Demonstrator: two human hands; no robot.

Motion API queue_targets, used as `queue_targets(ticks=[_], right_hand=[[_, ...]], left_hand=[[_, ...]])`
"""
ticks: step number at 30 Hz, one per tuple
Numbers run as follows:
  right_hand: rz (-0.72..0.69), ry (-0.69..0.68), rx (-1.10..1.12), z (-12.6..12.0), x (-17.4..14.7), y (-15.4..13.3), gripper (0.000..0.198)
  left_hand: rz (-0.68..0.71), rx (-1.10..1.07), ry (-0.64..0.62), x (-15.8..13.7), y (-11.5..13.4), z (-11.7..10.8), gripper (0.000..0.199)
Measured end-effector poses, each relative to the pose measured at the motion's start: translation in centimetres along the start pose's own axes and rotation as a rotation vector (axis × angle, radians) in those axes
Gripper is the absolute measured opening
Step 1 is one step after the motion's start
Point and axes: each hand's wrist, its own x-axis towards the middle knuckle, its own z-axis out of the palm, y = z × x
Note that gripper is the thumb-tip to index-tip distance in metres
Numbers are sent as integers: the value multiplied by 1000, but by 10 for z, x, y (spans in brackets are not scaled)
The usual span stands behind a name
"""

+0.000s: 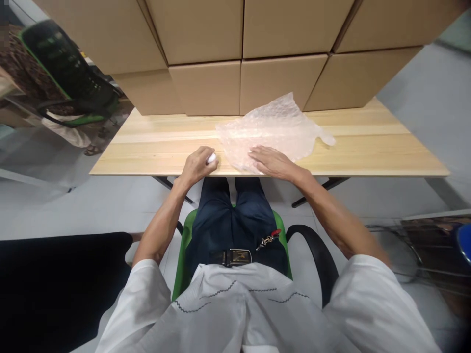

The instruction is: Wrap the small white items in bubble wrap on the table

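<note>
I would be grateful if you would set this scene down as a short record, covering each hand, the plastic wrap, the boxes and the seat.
Left hand: closed around a small white object, mostly hidden by the fingers
Right hand: fingers spread, resting on the plastic wrap
Plastic wrap: see-through, crumpled, lying on the wooden table
Boxes: brown cardboard, side by side along the table's far side
Seat: green chair with black armrests

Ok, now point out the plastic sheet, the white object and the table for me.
Plastic sheet [274,130]: head view, on its middle.
White object [211,158]: head view, on the end showing from the left hand [197,165].
Table [371,149]: head view, on the bare top right of the sheet.
</note>
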Motion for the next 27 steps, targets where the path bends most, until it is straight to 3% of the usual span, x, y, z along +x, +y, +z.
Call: queue_targets(ticks=[5, 7, 11, 16, 21, 24, 27], right_hand=[[6, 10, 3, 0, 1, 4, 68], [-7, 22, 15, 2, 3, -2, 71], [19, 44, 59, -1, 1, -8, 77], [38, 39, 88, -8, -11, 11, 84], [53, 81, 87, -15, -18, 24, 83], [26, 173, 118, -19, -27, 6, 81], [-81, 169, 132, -16, -38, -24, 89]], left_hand=[[-145, -257, 192, 21, 2, 3, 33], [-91, -284, 200, 41, 16, 9, 37], [127, -170, -4, 73, 56, 33, 40], [122, -26, -193, 66, 78, 56, 38], [119, -105, -214, 39, 73, 48, 76], [109, -132, -258, 24, 70, 41, 91], [115, -154, -303, 9, 66, 43, 123]])
